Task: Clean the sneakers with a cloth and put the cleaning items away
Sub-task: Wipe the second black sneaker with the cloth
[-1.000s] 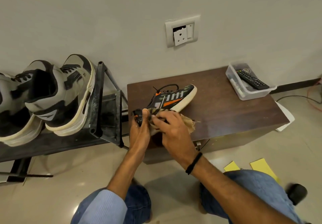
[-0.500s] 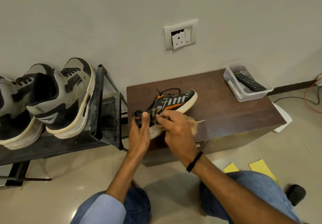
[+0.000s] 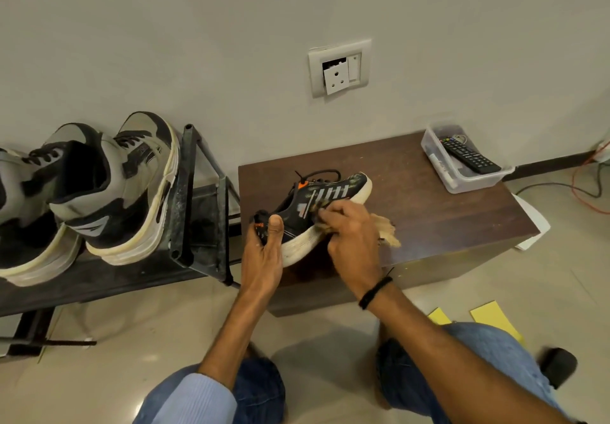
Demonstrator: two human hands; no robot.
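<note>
Left hand (image 3: 264,248) grips the sneaker's (image 3: 317,205) heel on the wooden table (image 3: 445,219); right hand (image 3: 353,238) pinches the cloth (image 3: 386,230) against its side. Firm strokes along the sole edge, heel held steady, should clean best.
</note>
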